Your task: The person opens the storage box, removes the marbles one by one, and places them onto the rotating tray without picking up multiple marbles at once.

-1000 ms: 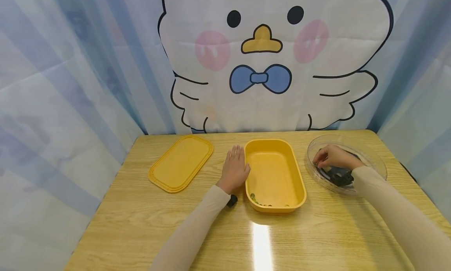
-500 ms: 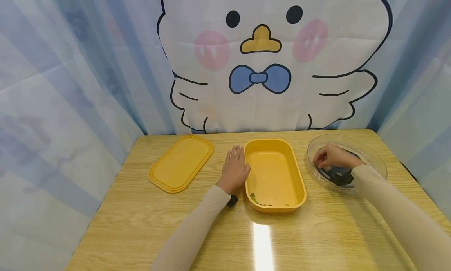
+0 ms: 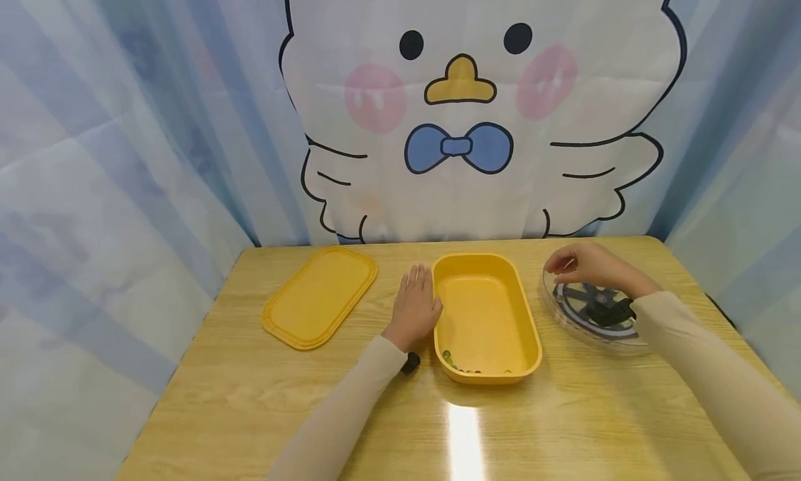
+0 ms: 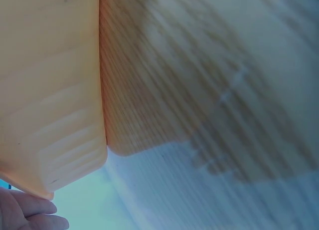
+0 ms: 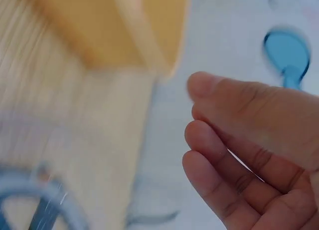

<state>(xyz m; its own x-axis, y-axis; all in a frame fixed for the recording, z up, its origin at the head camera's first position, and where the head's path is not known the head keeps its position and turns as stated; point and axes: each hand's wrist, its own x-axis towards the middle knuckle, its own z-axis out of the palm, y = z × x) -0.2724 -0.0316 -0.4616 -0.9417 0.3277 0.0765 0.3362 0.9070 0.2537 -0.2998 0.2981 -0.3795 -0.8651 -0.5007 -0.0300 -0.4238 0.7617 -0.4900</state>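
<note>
My left hand (image 3: pixel 414 307) lies with straight fingers along the left rim of a yellow plastic tray (image 3: pixel 530 321). In the left wrist view its fingertips (image 4: pixel 42 207) meet the outside of the tray wall (image 4: pixel 55 115). Several small green, bead-like balls (image 3: pixel 447 356) sit at the tray's near end. My right hand (image 3: pixel 591 265) is raised over a clear round dish (image 3: pixel 566 329), thumb and index finger brought together. In the right wrist view the thumb (image 5: pixel 204 85) covers the index fingertip, so anything tiny pinched there is hidden. A grey spoked wheel shape (image 3: pixel 585 297) shows in the dish.
A flat yellow lid (image 3: pixel 320 298) lies on the wooden table (image 3: pixel 250 397), left of my left hand. Small dark items (image 3: pixel 409 363) show under both wrists. Behind the table's far edge hangs a printed curtain (image 3: pixel 463 203).
My right hand has risen out of the clear dish, uncovering more of the spoked shape. The left hand stays against the tray. The head view has tilted slightly up.
</note>
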